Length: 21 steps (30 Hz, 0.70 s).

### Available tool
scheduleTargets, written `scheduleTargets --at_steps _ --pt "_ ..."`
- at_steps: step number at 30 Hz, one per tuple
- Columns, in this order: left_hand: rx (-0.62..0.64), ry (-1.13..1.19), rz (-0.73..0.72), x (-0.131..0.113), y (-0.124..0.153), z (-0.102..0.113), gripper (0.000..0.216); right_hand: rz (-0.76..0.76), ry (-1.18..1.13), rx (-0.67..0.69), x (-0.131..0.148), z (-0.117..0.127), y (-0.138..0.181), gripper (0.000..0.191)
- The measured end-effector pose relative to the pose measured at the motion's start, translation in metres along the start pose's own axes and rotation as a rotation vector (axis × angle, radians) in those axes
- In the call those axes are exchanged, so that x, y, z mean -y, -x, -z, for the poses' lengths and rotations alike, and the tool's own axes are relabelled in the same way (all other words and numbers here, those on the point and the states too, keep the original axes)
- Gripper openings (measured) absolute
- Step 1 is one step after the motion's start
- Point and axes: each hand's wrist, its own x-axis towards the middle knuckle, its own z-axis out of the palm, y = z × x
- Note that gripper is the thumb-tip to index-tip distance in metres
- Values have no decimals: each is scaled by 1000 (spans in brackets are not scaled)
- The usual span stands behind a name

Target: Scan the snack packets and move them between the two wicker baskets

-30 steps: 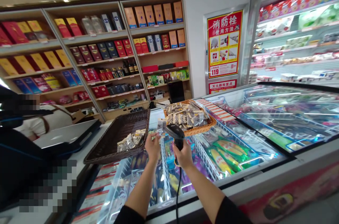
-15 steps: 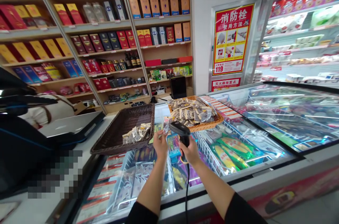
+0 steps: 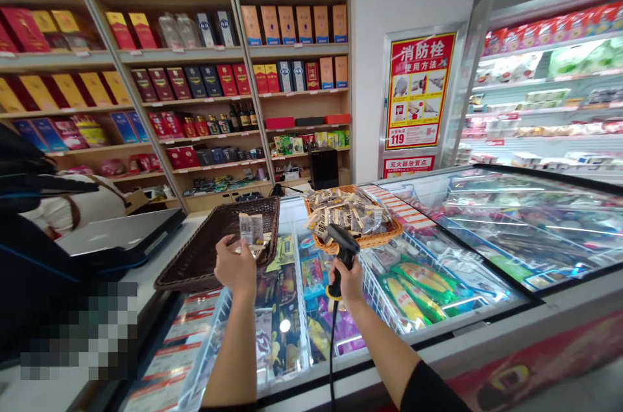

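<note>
My left hand [image 3: 237, 264] pinches a small clear-and-beige snack packet [image 3: 251, 228], held upright over the dark brown wicker basket [image 3: 195, 256]. A few similar packets lie in that basket, partly hidden behind the hand. My right hand [image 3: 348, 280] is wrapped round the handle of a black barcode scanner [image 3: 343, 244], its head pointing up and to the left. The scanner's cable hangs down toward me. Just behind the scanner stands an orange wicker basket [image 3: 360, 245] heaped with the same kind of packets.
Both baskets rest on a glass-topped chest freezer [image 3: 487, 295] with frozen packs in wire baskets under the glass. A grey flat-topped device [image 3: 121, 233] stands on the left counter. Shelves of boxes [image 3: 195, 100] line the back wall. Part of another person [image 3: 97, 201] shows at left.
My left hand has moved left with a packet, from beside the scanner to above the dark basket. The scanner has tilted and stays in my right hand. The view has shifted slightly.
</note>
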Motion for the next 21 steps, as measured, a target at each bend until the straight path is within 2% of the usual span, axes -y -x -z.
scheduleTargets --at_steps 3,6,7,9,10,13,15,17,19,21 --pt "124 -252 -76 7 -10 7 37 -44 -63 -50 -2 -3 -6 22" --pt "121 -218 -262 -11 2 0 34 -61 -106 -87 -3 -4 -11 23" --pt "169 -153 -329 -22 9 -6 31 -59 -116 -103 -3 -5 -12 23" --pt "413 -20 -437 -45 22 -26 25 -43 -133 -134 -2 -4 -13 24" --pt "537 25 -421 -55 29 -40 27 -35 -139 -147 -2 -3 -13 24" --pt "732 37 -117 -76 45 -84 41 -19 -133 -178 -2 1 -14 24" --pt "710 66 38 -78 52 -109 38 -14 -103 -186 -3 3 -14 23" --pt "613 177 128 -75 55 -124 32 -9 -66 -186 -4 3 -14 22" --pt "496 396 202 -70 56 -127 32 -8 -45 -185 -4 3 -14 20" --pt "419 689 315 -66 54 -121 36 -5 -46 -174 -4 1 -13 18"
